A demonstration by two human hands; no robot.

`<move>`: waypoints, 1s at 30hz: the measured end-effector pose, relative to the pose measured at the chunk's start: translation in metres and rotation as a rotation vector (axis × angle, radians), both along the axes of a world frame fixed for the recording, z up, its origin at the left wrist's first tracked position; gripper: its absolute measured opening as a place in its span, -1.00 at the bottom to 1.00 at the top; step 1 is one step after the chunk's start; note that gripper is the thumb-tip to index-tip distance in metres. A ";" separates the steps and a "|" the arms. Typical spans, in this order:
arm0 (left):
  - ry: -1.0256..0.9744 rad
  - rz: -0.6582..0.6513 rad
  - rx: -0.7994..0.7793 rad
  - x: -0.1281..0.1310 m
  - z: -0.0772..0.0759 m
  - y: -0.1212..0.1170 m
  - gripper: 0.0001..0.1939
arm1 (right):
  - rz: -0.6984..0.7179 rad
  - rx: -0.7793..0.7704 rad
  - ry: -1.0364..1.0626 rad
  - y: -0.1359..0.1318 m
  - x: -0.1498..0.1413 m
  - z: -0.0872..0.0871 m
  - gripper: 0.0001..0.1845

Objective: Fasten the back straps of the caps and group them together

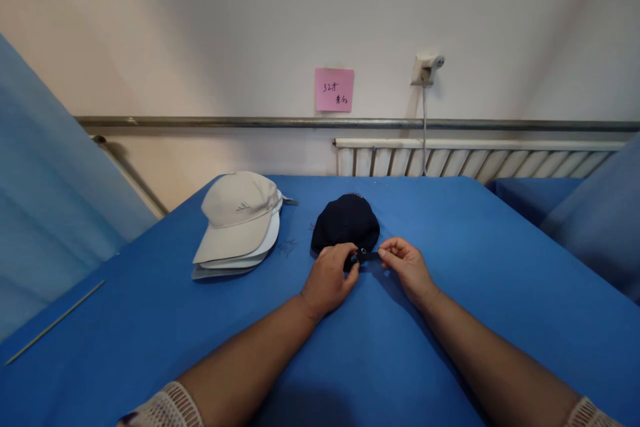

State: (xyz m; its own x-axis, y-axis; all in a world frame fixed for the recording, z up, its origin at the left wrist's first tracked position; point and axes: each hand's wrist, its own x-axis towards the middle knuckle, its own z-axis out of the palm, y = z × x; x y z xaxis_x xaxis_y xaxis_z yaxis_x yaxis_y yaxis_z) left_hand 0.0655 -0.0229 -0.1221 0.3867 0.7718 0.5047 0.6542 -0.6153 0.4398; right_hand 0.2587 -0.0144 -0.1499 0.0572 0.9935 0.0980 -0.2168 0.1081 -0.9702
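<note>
A black cap [346,221] lies on the blue table cover [280,340] with its back strap [369,256] toward me. My left hand [331,277] is closed on the near edge of the cap beside a small metal buckle [363,251]. Between thumb and fingertips, my right hand [406,267] pinches the end of the strap, which stretches out to the right of the buckle. To the left sits a stack of caps, the top one a beige cap [239,203] with a small dark mark on its front; paler brims [260,250] show beneath it.
A thin stick [55,323] lies at the table's left side. Behind the table are a wall with a pink note [334,90], a metal rail [240,122], a radiator [395,160] and a socket with a plug [426,71]. Blue curtains [45,180] hang at both sides.
</note>
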 end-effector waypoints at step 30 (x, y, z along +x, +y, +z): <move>-0.116 -0.010 -0.134 -0.001 0.000 0.000 -0.78 | 0.078 -0.391 0.501 -0.010 -0.015 0.007 -0.69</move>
State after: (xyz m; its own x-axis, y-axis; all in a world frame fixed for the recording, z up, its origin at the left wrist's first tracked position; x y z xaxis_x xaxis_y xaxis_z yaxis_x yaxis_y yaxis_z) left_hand 0.0648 -0.0227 -0.1217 0.3401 0.8313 0.4397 0.5881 -0.5529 0.5903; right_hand 0.2439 -0.0242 -0.1425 -0.0715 0.9536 -0.2926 -0.6471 -0.2675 -0.7139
